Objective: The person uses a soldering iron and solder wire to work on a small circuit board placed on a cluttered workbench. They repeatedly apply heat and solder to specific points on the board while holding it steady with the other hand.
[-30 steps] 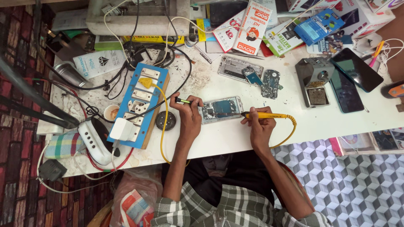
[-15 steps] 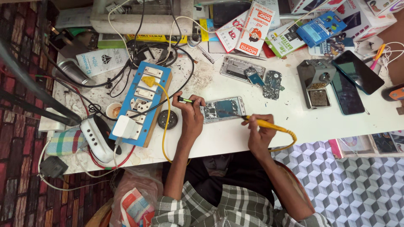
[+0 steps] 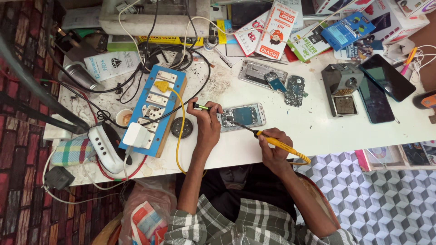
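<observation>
1. Fingers first: the right hand (image 3: 272, 152) was curled around a yellow-handled soldering iron (image 3: 280, 144) in a pen grip, and the left hand (image 3: 208, 123) pinched a small green-tipped tool (image 3: 200, 106), maybe tweezers, hard to tell.
2. The opened phone (image 3: 242, 116) lay flat on the white table (image 3: 318, 131), between both hands, with the iron's tip touching its lower right edge.
3. Looked like the soldering step was mid-way; I'd guess the next bit needed a steady tip and the left hand holding things still.
4. Further out: a blue switchboard (image 3: 154, 109) to the left, a loose circuit board (image 3: 295, 90) behind, and a dark smartphone (image 3: 373, 102) well off right.
</observation>
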